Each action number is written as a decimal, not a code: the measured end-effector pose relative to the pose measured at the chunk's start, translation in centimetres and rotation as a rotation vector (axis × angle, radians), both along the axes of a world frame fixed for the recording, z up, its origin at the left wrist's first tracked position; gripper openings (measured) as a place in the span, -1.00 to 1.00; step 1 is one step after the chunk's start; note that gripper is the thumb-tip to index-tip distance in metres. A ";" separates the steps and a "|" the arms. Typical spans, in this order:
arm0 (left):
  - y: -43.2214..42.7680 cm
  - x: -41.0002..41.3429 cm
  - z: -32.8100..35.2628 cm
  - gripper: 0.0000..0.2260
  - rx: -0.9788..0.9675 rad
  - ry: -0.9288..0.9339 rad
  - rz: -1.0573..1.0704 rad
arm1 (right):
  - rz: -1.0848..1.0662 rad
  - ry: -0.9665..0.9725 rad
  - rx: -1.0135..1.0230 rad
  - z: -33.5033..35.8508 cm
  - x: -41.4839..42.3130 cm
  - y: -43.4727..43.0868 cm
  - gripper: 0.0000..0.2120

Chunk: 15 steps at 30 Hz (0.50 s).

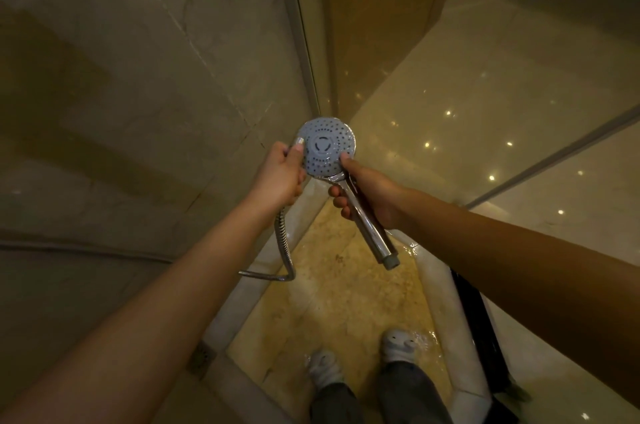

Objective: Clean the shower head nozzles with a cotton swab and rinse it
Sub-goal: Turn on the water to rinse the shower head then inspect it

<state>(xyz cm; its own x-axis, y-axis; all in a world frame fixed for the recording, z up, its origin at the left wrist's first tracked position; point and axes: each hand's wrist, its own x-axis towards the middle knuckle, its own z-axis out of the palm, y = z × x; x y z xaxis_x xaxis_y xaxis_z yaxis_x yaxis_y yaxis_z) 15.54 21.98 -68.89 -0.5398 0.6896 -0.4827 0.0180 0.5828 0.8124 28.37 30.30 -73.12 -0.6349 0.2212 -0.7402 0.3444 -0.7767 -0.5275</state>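
The round grey shower head point(325, 146) faces up at me, its face dotted with dark nozzle holes. My right hand point(367, 193) grips its chrome handle point(372, 236), thumb resting on the lower right rim of the face. The handle's threaded end is bare, with no hose attached. My left hand point(280, 174) is closed around the chrome hose point(285, 250), whose end pokes out by my thumb against the head's left rim. I see no cotton swab.
I stand in a corner shower with a wet yellow floor point(339, 306) and a raised stone curb point(446, 306). Marble wall point(138, 77) is on the left, a glass panel point(485, 94) on the right. A floor drain point(201, 359) sits lower left. My feet in grey slippers point(398, 345) are below.
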 end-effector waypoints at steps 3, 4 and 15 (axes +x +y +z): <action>0.5 1.8 1.2 -0.79 -0.015 -0.020 -0.149 | -0.018 0.014 0.012 0.3 -0.2 0.2 -0.55; 0.5 2.6 1.4 -0.79 -0.008 -0.025 -0.187 | -0.035 0.018 0.018 0.3 -0.3 0.3 -0.55; -3.5 6.0 -2.6 -0.79 -0.017 0.095 -0.258 | -0.139 0.092 0.058 0.7 0.2 0.3 -0.50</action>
<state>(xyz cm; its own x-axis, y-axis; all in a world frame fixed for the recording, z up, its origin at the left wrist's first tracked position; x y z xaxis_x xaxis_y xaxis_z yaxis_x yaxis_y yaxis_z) 21.49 18.45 -71.52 -0.3908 0.8025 -0.4508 0.2429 0.5623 0.7905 28.55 30.56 -72.46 -0.6600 0.3522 -0.6636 0.1835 -0.7809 -0.5970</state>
